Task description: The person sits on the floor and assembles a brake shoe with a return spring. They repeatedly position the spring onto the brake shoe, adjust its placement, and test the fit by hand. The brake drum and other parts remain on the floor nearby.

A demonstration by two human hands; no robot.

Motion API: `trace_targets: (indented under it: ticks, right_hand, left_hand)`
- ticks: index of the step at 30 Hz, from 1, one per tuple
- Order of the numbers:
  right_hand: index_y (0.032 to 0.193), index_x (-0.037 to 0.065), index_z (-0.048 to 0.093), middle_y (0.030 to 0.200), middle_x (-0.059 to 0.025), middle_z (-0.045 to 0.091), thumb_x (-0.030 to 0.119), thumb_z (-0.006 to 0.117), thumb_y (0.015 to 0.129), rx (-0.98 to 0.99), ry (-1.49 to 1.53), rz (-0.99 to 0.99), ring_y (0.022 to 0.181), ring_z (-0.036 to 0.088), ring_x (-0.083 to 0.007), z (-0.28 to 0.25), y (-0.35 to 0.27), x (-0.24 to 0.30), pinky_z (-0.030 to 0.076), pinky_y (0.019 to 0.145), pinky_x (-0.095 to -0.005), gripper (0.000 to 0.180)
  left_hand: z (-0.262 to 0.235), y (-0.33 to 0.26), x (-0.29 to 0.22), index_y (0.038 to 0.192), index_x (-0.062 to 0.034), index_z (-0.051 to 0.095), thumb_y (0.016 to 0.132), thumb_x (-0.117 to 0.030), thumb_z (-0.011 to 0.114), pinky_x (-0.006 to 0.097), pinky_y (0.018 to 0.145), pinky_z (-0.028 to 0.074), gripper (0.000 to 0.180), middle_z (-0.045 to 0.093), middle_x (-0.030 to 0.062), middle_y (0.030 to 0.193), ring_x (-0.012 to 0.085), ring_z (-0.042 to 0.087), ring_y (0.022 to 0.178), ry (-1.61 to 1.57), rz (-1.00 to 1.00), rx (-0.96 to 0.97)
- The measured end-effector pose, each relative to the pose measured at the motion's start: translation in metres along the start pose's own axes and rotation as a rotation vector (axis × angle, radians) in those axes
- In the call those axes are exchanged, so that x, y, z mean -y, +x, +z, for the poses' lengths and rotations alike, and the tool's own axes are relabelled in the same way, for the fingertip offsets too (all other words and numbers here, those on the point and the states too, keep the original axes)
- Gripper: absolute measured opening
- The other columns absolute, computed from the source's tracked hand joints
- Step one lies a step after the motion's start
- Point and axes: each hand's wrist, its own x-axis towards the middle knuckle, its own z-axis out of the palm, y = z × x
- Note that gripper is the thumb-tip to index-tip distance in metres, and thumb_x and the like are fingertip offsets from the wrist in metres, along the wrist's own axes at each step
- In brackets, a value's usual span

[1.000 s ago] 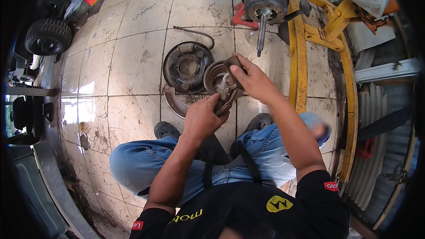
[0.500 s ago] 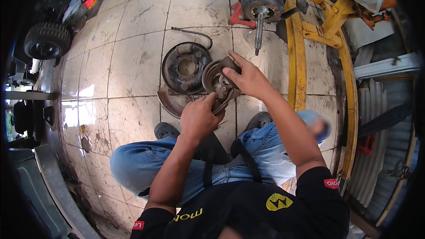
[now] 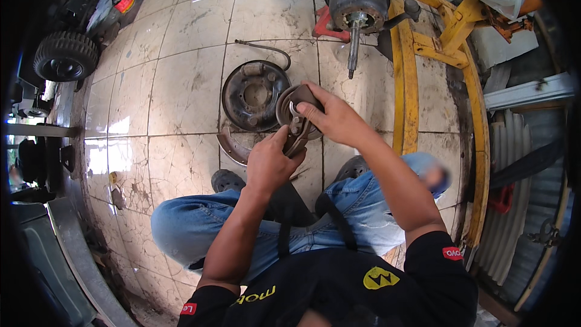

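Observation:
I squat over a tiled floor and hold a round brake backing plate with shoes (image 3: 289, 109) in front of my knees. My right hand (image 3: 330, 118) grips its upper right edge, thumb across the face. My left hand (image 3: 269, 162) is closed on a pair of pliers (image 3: 296, 139) whose jaws press into the middle of the plate. Just left of it a dark brake drum (image 3: 253, 95) lies flat on the floor, and a curved loose brake shoe (image 3: 230, 148) rests below the drum.
A wheel hub with a bare axle stub (image 3: 356, 9) sticks out from a yellow frame (image 3: 404, 79) at the top right. A bent metal rod (image 3: 266, 47) lies above the drum. A small black tyre (image 3: 65, 56) stands at the left.
Both hands and the brake plate have shifted slightly up and left; my left hand has worked the pliers closer into the plate's centre.

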Motion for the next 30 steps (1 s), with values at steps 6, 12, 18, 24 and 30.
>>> trace_targets:
  ticks: [6,12,18,24,30]
  right_hand:
    - [0.141,-0.004,0.041,0.127,-0.0275,0.058,0.039,0.057,0.096,-0.265,0.064,0.1,0.12,0.057,-0.0357,-0.022,0.017,-0.014,0.043,0.101,-0.0365,0.065]
    - [0.139,-0.005,0.042,0.126,-0.0264,0.059,0.04,0.056,0.096,-0.011,0.183,-0.044,0.118,0.059,-0.0324,-0.009,-0.002,0.005,0.043,0.099,-0.0341,0.064]
    - [0.14,-0.005,0.042,0.12,-0.0291,0.061,0.043,0.054,0.095,-0.315,0.022,0.021,0.114,0.06,-0.038,-0.002,0.015,-0.004,0.045,0.097,-0.0375,0.066]
    - [0.138,-0.005,0.043,0.119,-0.0282,0.061,0.04,0.056,0.096,-0.12,0.093,-0.037,0.114,0.06,-0.0337,0.004,-0.001,-0.009,0.044,0.098,-0.0344,0.062]
    - [0.137,-0.01,0.043,0.125,-0.0297,0.058,0.04,0.057,0.096,-0.321,0.221,0.036,0.122,0.055,-0.0346,-0.012,0.012,0.004,0.041,0.103,-0.0358,0.066]
  left_hand:
    - [0.003,-0.001,0.001,0.115,-0.002,0.06,0.075,-0.027,0.075,0.044,0.081,0.05,0.05,0.067,0.0178,0.097,0.0361,0.064,0.091,0.034,0.058,-0.042]
    - [0.003,0.002,0.005,0.117,-0.0023,0.06,0.075,-0.027,0.075,0.044,0.081,0.05,0.051,0.067,0.0181,0.096,0.036,0.064,0.091,-0.05,0.042,-0.046]
    - [0.006,-0.006,-0.002,0.116,-0.0028,0.061,0.074,-0.026,0.076,0.044,0.08,0.051,0.051,0.068,0.0182,0.096,0.0365,0.065,0.089,0.05,0.073,-0.04]
    - [-0.002,0.002,-0.001,0.119,-0.0046,0.061,0.073,-0.026,0.077,0.043,0.079,0.051,0.052,0.068,0.0176,0.099,0.0364,0.065,0.089,0.071,0.068,0.001]
    - [0.002,-0.005,0.001,0.119,-0.0041,0.061,0.072,-0.024,0.079,0.044,0.08,0.05,0.053,0.068,0.0176,0.096,0.0368,0.065,0.089,0.023,0.101,-0.036]
